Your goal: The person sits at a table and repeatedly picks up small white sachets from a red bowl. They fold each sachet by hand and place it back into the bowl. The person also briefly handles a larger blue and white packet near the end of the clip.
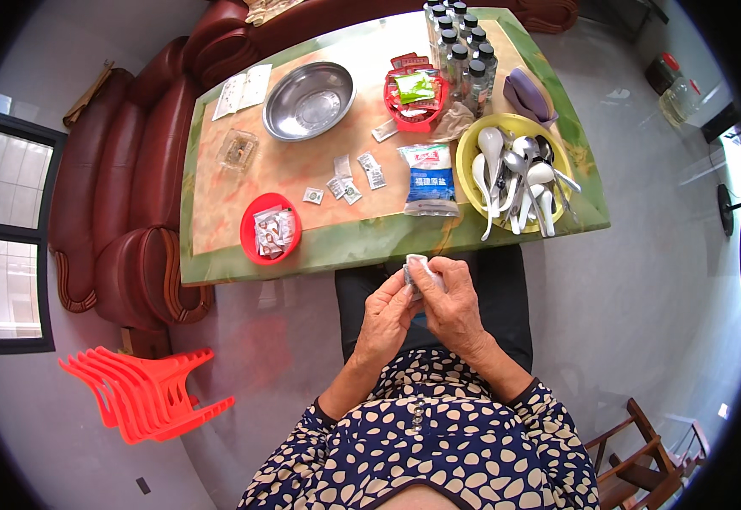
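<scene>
Just off the table's near edge, above my lap, both hands pinch one small white packet (416,267). My left hand (380,325) closes on its lower left side. My right hand (454,308) grips it with the thumb pressed along the top. Fingers cover most of the packet, so its contents are hidden. Ahead of my hands on the table (353,229) lies a blue and white bag (430,183). Several small sachets (342,189) are scattered to its left. A red bowl (248,246) full of small white packets stands near the front left.
A yellow basin (470,144) of spoons and ladles stands at the right. Behind are a red basket (431,125) of packets and several black-capped bottles (458,64). A steel bowl (312,100) and clear ashtray-like dish (238,150) sit left. A red plastic chair (145,391) stands on the floor.
</scene>
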The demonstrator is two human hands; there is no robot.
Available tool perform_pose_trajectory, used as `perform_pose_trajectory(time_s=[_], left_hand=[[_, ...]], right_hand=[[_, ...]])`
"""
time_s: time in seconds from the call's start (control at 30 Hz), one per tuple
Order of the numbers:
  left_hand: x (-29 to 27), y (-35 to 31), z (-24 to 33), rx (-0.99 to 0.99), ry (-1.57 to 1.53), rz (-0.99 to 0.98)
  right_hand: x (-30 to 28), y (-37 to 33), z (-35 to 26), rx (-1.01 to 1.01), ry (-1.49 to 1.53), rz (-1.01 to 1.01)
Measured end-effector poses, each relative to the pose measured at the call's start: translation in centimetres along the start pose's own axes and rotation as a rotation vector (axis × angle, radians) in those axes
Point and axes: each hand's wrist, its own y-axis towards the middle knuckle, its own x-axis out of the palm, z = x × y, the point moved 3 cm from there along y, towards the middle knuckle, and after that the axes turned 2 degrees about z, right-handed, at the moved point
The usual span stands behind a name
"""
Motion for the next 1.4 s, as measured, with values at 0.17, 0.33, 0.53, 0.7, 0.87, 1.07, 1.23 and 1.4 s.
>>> perform_pose_trajectory(time_s=[0.17, 0.33, 0.53, 0.7, 0.87, 1.07, 1.23, 1.4], left_hand=[[0.4, 0.4, 1.1, -0.031, -0.036, -0.016], [-0.2, 0.3, 1.6, -0.015, -0.114, 0.015], [-0.2, 0.4, 0.9, -0.035, -0.166, -0.009], [-0.3, 0.4, 0.3, -0.046, -0.194, -0.019], [-0.5, 0.2, 0.2, -0.068, -0.192, 0.053], [-0.9, 0.1, 0.5, -0.078, -0.207, 0.055], [-0.8, -0.1, 0.2, -0.068, -0.233, 0.008], [-1.6, -0.1, 0.2, -0.074, -0.245, -0.081]], right_hand=[[0.2, -0.3, -0.5, -0.083, 0.038, -0.058], [-0.8, -0.1, 0.4, 0.04, 0.052, -0.049], [-0.3, 0.3, 0.0, 0.013, 0.016, -0.036], [-0.1, -0.9, -0.1, 0.027, -0.061, -0.109], [-0.1, -2.0, -0.9, 0.02, -0.037, -0.179], [-0.3, -1.0, -0.4, 0.11, 0.436, -0.259], [0.5, -0.2, 0.5, 0.115, 0.18, -0.057], [0.9, -0.1, -0.3, -0.042, 0.057, -0.102]])
